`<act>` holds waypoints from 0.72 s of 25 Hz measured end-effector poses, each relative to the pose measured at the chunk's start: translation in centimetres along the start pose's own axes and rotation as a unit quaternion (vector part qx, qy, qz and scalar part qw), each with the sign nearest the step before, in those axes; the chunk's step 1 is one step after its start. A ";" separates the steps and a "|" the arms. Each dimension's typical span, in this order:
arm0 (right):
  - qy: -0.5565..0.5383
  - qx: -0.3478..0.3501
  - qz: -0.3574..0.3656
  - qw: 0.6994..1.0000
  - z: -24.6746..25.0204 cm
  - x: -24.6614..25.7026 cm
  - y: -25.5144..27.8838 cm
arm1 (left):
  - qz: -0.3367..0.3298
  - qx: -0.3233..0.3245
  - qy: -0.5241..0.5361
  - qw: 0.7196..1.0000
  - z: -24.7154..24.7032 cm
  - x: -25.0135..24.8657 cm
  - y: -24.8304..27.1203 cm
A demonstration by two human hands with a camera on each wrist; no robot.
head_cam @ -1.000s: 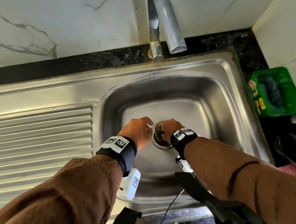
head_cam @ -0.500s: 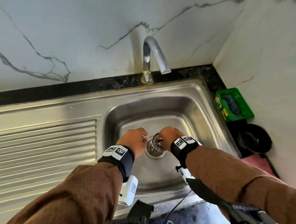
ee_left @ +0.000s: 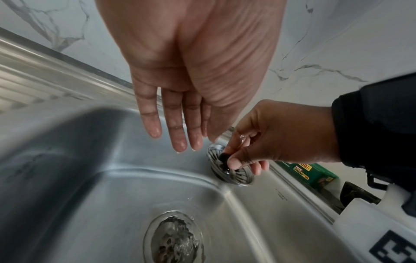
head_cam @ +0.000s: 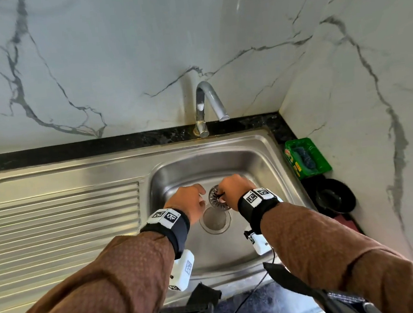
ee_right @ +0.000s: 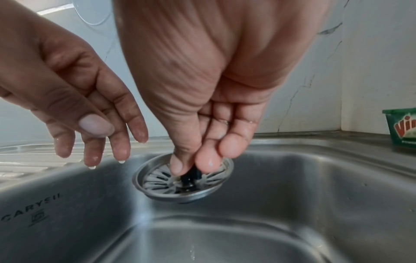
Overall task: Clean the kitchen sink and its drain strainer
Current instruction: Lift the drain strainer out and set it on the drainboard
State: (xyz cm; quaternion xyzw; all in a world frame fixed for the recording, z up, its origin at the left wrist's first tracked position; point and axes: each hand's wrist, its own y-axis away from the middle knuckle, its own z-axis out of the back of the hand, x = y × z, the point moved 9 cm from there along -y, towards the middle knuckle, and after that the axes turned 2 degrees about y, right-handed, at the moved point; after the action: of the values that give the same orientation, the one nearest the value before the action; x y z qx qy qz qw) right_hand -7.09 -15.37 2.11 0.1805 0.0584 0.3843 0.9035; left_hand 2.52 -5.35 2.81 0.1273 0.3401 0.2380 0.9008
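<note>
Here the right hand (ee_right: 216, 85) has its grip pinched on the black knob (ee_right: 191, 175) at the middle of the strainer (ee_right: 180, 179), thumb and fingertips pressed round it. The strainer hangs tilted above the sink (head_cam: 259, 156), clear of the open drain (head_cam: 214, 218), which lies toward 6 o'clock of it in the head view. The left hand (head_cam: 188, 201) hovers at the strainer's 9 o'clock, its grip spread, wet fingers (ee_left: 179, 124) straight and holding nothing. At 12 o'clock stands the tap (head_cam: 207, 105). At 3 o'clock, on the worktop (head_cam: 283, 130), sits a green tub (head_cam: 307, 157).
</note>
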 end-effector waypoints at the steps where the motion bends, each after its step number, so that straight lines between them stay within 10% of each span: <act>1: -0.005 -0.006 -0.003 1.000 0.5 0.0 0.3 | -0.004 -0.002 -0.002 1.000 0.2 -0.2 0.1; 18: -0.035 -0.033 0.012 0.999 3.0 0.1 2.6 | -0.051 0.015 -0.079 0.995 0.1 -1.5 1.2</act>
State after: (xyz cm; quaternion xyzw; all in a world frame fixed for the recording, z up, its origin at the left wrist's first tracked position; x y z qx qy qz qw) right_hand -8.00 -14.50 5.88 0.1644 0.0120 0.3901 0.9059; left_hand 1.19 -5.06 4.16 0.1412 0.2773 0.1757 0.9340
